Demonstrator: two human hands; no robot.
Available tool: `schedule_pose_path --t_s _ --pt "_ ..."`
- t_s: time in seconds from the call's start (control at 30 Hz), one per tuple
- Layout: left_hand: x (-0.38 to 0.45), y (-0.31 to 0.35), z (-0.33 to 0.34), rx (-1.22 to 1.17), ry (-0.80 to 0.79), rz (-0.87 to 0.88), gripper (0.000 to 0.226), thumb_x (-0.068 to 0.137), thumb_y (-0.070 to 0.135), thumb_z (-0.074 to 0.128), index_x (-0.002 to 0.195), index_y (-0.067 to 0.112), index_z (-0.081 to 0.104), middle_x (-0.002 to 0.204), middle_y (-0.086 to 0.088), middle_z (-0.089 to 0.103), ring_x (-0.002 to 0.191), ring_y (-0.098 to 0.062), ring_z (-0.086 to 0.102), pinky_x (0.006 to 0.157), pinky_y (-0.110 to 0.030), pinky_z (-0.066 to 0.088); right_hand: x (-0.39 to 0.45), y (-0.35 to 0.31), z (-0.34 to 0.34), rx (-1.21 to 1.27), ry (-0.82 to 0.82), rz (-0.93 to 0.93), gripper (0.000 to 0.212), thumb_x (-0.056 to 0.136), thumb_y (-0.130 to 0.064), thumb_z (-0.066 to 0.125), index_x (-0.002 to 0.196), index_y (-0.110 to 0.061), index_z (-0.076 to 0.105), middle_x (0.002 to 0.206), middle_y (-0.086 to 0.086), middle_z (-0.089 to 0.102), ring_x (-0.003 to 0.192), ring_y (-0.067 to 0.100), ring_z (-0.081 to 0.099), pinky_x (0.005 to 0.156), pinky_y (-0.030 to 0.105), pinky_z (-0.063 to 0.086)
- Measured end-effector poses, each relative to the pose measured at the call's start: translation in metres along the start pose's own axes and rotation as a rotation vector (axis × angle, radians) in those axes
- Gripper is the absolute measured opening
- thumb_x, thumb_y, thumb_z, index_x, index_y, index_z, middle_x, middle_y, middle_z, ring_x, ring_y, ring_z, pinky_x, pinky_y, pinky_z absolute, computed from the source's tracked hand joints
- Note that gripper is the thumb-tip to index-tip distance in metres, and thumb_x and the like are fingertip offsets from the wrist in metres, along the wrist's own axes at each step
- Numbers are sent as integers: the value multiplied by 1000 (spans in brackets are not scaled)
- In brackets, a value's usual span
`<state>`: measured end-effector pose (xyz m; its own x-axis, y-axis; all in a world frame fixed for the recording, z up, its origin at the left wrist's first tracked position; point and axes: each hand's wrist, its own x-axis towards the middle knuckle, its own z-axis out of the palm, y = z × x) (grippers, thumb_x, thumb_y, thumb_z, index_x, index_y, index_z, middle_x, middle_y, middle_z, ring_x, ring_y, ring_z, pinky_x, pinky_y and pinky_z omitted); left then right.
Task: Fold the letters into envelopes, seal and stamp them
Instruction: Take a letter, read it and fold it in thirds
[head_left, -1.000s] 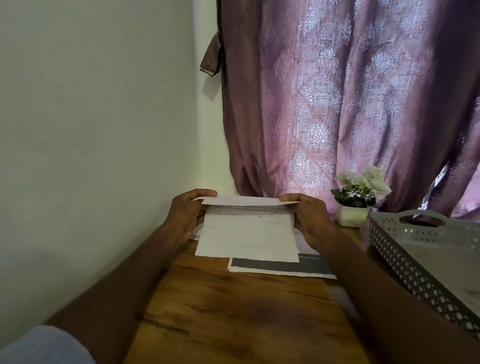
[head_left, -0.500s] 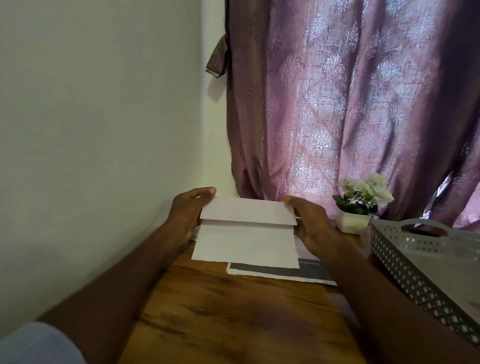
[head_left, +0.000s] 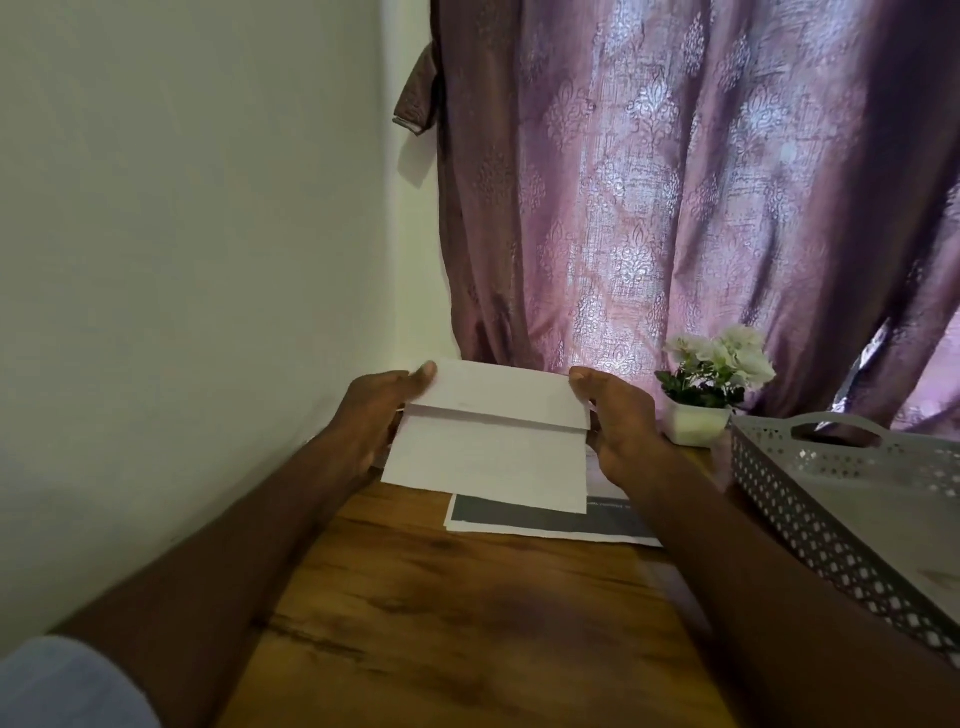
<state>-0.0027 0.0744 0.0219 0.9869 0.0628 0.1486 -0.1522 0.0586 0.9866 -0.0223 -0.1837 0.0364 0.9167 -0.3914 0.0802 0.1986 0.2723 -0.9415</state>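
At the centre of the frame, above the wooden table, the left hand and right hand each pinch a side edge of the white letter, its top flap folded down over the front.

Letter: over the far part of the table, between left hand and right hand, its top part folded down over the lower part. Sheet: on the table, under and before the letter. Plant: right of the right hand, before the curtain. Basket: right edge, just right of the plant. Wall: left.
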Motion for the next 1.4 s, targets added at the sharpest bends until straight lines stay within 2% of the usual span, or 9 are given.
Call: schedule_pose_path --t_s 0.17,0.27,0.5,0.63,0.93,1.03,1.13,1.3,1.4 --pt "2 -3 0 -4 69 77 27 86 26 84 104 8 77 102 -12 80 97 -37 75 89 -53 62 4 1 -5 -109 -161 7 35 85 -32 83 113 -16 72 111 8 76 103 30 71 84 43 60" --pt "0 -3 -1 -10 118 116 27 86 27 83 100 5 76 98 -13 79 97 -39 75 88 -54 62 1 6 -2 -175 -318 28 55 76 -20 90 125 -4 69 116 13 76 105 37 73 97 56 57" --pt "6 -1 -4 138 199 211 25 90 30 79 100 7 76 101 -14 76 95 -36 72 89 -50 61 6 9 -2 -139 -222 -19 31 80 -6 85 109 -2 74 108 14 78 96 34 76 90 50 61" --pt "9 -3 -4 96 104 196 28 86 23 83 107 7 75 102 -11 78 90 -28 74 71 -33 61 7 9 -5 -135 -170 -56 19 81 -5 84 97 -9 74 106 12 78 91 27 76 73 33 64" --pt "17 -10 -8 77 71 161 17 91 7 76 107 12 74 104 -5 78 93 -24 74 70 -28 59 9 7 -5 -183 -176 -3 30 92 3 70 122 -2 68 120 14 73 107 34 70 94 44 59" --pt "21 -11 -8 53 74 153 19 91 4 75 109 10 74 105 -7 78 93 -26 74 79 -34 61 9 6 -5 -171 -178 -15 25 92 7 68 114 -5 70 115 13 73 103 32 71 80 36 60" --pt "21 -13 -9 -7 81 147 19 88 3 78 105 12 75 100 -8 78 82 -22 77 67 -30 62 7 5 -5 -157 -181 -17 22 92 8 68 106 -9 71 110 12 73 99 30 71 73 34 61" --pt "20 -15 -12 -74 108 113 21 89 -3 74 89 17 83 95 -5 81 87 -28 77 69 -36 65 8 10 -1 -167 -126 -28 21 92 9 65 96 -6 77 111 23 75 107 41 71 95 53 58" --pt "19 -15 -10 -61 108 92 31 92 -5 67 85 19 85 95 -1 80 90 -29 76 69 -36 65 7 7 -1 -163 -105 -20 21 95 2 63 90 -9 80 103 18 77 97 37 73 85 49 63"
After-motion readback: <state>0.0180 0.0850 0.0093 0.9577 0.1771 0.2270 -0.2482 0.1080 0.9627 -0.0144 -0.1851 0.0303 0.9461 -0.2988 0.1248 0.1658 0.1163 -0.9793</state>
